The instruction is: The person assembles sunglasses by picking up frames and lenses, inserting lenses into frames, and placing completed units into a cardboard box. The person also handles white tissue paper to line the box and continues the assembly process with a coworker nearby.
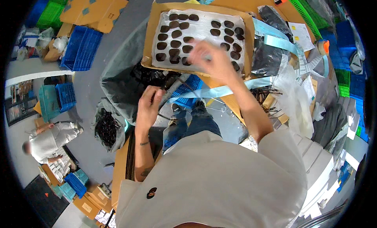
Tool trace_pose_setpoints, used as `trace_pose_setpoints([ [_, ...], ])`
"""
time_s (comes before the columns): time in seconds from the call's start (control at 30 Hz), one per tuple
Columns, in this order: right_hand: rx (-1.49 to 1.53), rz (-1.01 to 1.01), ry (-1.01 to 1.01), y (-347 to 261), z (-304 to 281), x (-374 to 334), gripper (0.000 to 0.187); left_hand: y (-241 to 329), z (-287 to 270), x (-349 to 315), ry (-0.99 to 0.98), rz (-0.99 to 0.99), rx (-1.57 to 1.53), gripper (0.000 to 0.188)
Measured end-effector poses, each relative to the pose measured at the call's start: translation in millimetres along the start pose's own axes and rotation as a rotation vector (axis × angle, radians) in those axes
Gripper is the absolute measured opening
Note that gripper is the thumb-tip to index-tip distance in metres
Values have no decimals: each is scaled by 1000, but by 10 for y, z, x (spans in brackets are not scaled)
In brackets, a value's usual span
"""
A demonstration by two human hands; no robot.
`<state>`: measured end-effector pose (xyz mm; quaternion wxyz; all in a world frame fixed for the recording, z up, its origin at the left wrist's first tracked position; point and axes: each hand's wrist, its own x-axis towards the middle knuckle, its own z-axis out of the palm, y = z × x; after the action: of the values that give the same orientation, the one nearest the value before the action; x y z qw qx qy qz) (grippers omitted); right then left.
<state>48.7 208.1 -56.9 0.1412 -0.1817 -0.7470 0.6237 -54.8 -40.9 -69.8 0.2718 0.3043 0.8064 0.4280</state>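
Note:
Rows of dark, rounded lens-like pieces lie on white paper inside a shallow cardboard box. Over the box's near middle is my right hand, smeared by motion, so its fingers and anything in them do not show clearly. My left hand is lower and to the left, fingers curled together beside a thin dark piece; what it holds is not clear. Just beyond it, a large grey bag bears a heap of thin black pieces, partly under the box's near edge.
Light-blue strips cross the cardboard at right, near clear plastic and black bags. Another bag of black pieces stands on the floor at left. Blue crates are farther left, and a co-worker is at lower left.

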Motion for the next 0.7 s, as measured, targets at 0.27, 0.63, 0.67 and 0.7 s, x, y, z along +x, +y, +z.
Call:
trace_pose_setpoints([
  [0.27, 39, -84, -251, -38, 497, -582, 21, 796, -428, 251, -167, 268, -294, 52],
  [0.63, 142, -78, 131, 288, 884, -511, 32, 124, 808, 199, 83, 248, -560, 39],
  [0.67, 138, -65, 167, 318, 923, -488, 29, 84, 805, 230, 64, 219, -492, 39],
  [0.7, 185, 49, 204, 298, 922, -418, 29, 141, 759, 304, 30, 222, -509, 40],
])
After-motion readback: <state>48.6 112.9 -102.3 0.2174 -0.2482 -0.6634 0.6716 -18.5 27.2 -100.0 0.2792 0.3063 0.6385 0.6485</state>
